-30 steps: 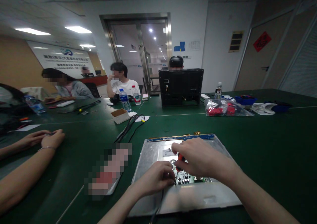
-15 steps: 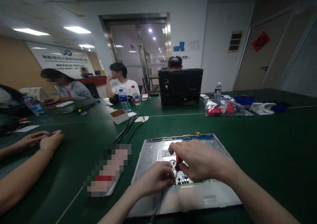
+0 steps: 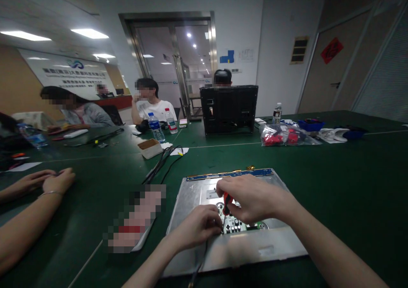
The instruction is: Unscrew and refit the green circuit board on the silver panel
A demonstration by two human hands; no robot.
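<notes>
A silver display panel (image 3: 234, 254) lies flat on the green table, its back facing up. My right hand (image 3: 255, 199) is closed round a small red and black screwdriver (image 3: 226, 203), whose shaft slants down to the green circuit board (image 3: 236, 226) in the panel's middle. Close beside the screwdriver's tip, my left hand (image 3: 202, 225) pinches at the board's left edge; what sits in its fingertips is hidden. A black cable (image 3: 203, 260) comes out from under that hand and runs to the panel's near edge. Along the panel's far edge is a blue circuit strip (image 3: 229, 175).
Left of the panel lie a pixel-blurred flat object (image 3: 137, 224) and black cables (image 3: 159, 165). Beyond stand an open box (image 3: 149, 148), bottles (image 3: 155, 128) and a black monitor housing (image 3: 228, 109). A bag of red parts (image 3: 283, 136) lies right. A co-worker's hands (image 3: 52, 182) are at left.
The whole view has shifted slightly, so things sit a little further left and higher. Both my hands keep their places at the board, the screwdriver still in my right hand.
</notes>
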